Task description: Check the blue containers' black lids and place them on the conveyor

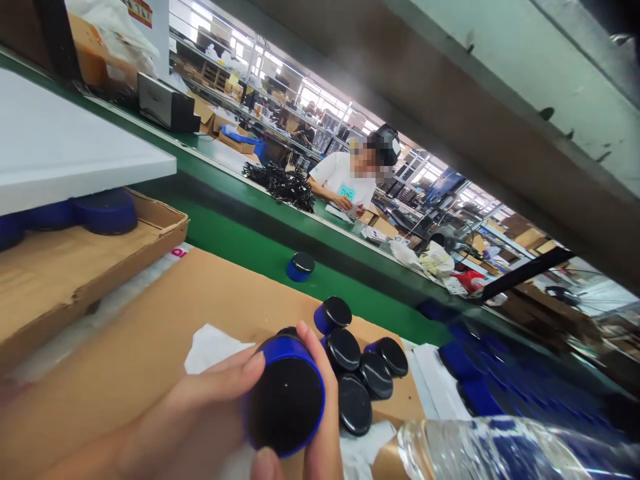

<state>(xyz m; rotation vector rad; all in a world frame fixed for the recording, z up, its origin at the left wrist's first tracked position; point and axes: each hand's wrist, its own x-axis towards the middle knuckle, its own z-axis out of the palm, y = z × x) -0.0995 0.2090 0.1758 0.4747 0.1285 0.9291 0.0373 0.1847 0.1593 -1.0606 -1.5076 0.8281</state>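
Observation:
Held up close in both hands is a round blue piece with a flat black face (287, 400), the face turned toward me. My left hand (210, 393) grips its left side, with the thumb on the blue rim. Along its right edge lie the fingers of my right hand (323, 413), and a fingertip shows at its lower edge. Just beyond, several similar blue pieces with glossy black tops (355, 403) stand in a cluster on a brown cardboard sheet (220, 293). A white cloth or paper (213, 350) lies partly behind my left hand.
One blue-and-black piece (301, 267) stands on the green conveyor belt (240, 240). Left is a cardboard tray (125, 250) with blue pieces under a white board (75, 133). A clear plastic bottle (470, 447) lies lower right. Across the belt, a person (347, 180) works beside black cables (283, 187).

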